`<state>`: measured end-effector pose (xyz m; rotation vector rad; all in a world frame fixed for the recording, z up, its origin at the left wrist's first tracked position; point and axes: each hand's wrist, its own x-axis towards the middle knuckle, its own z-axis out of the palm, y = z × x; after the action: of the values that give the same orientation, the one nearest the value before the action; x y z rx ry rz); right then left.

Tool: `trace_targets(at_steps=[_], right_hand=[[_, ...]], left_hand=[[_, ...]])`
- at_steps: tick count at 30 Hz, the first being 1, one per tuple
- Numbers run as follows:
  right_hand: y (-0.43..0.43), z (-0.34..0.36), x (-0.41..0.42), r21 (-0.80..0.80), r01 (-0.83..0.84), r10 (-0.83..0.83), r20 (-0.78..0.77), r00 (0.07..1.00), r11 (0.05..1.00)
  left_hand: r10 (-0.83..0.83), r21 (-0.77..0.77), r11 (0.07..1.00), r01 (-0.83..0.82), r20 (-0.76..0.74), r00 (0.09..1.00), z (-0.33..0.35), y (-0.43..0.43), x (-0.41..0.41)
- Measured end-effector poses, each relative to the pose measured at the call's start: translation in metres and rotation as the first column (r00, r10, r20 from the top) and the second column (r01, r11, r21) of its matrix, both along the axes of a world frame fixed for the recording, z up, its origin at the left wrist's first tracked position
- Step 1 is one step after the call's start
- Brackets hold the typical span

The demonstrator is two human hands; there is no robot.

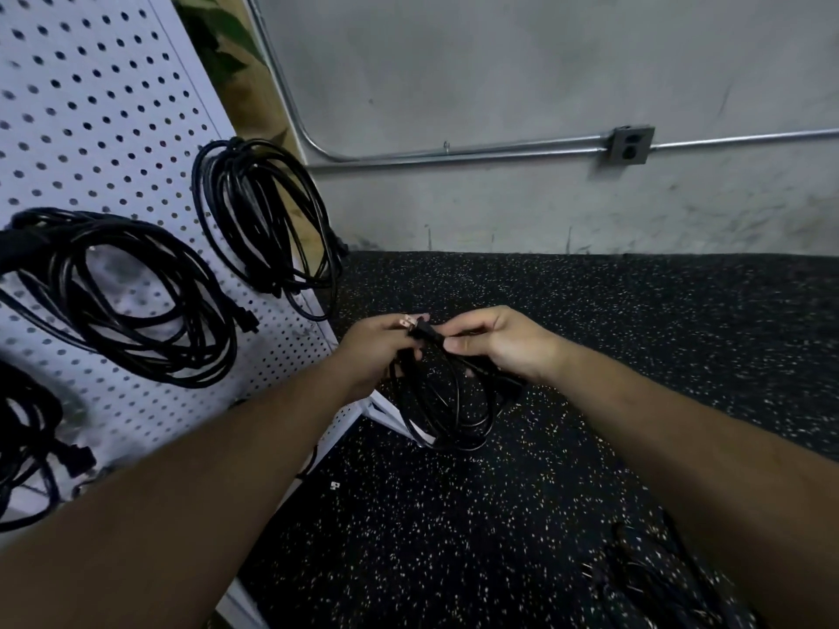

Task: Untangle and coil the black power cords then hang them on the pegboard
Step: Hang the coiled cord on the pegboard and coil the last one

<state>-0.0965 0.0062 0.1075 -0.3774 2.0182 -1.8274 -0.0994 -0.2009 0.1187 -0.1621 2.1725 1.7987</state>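
- Two hands meet at mid-scene above the floor [590,356], both on one black cord [447,401].
- Grip, left hand [374,351]: fingers curled round the gathered loops at the top of the bundle. The loops hang below it, in front of the lower right corner of the pegboard [113,106].
- Grip, right hand [499,340]: thumb and fingers pinch the cord just behind the plug [415,325]. The prongs point left and end at the left hand's fingertips.
- Pegboard is white, at left, running from near to far.
- Three coiled black cords hang on it: far coil [268,220], middle coil [136,301], and near coil [27,447], which is cut off by the left edge.
- Floor is black with pale speckles. Loose cords [658,578] lie on it near right, too blurred to count.
- Far wall [499,84] is grey. A metal conduit [454,152] runs along it to an outlet box [631,145] at right.
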Motion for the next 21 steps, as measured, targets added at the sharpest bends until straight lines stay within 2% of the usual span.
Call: trace_targets(at_steps=[7,11,12,15,18,21], right_hand=[[0.01,0.001,-0.003,0.212,0.05,0.013,-0.286,0.958,0.976],[0.012,0.001,-0.007,0.349,0.049,0.079,-0.344,0.936,0.936],[0.012,-0.002,-0.008,0.367,0.065,0.076,-0.358,0.931,0.928],[0.012,-0.007,-0.009,0.434,0.103,0.091,-0.404,0.91,0.895],[0.014,-0.004,-0.006,0.443,0.09,0.097,-0.383,0.919,0.892],[0.019,0.005,-0.006,0.473,0.08,0.101,-0.345,0.933,0.877]], left_hand=[[-0.024,0.194,0.981,-0.009,0.167,0.986,0.004,0.009,-0.004],[-0.056,0.4,0.915,-0.047,0.244,0.968,0.007,0.009,-0.003],[-0.093,0.394,0.919,-0.008,0.238,0.967,0.008,0.008,-0.003],[-0.198,0.209,0.964,0.162,0.163,0.967,0.009,0.006,-0.004],[-0.223,0.131,0.969,0.208,0.107,0.969,0.01,0.004,-0.005],[-0.265,-0.042,0.963,0.266,0.021,0.964,0.013,0.006,-0.003]])
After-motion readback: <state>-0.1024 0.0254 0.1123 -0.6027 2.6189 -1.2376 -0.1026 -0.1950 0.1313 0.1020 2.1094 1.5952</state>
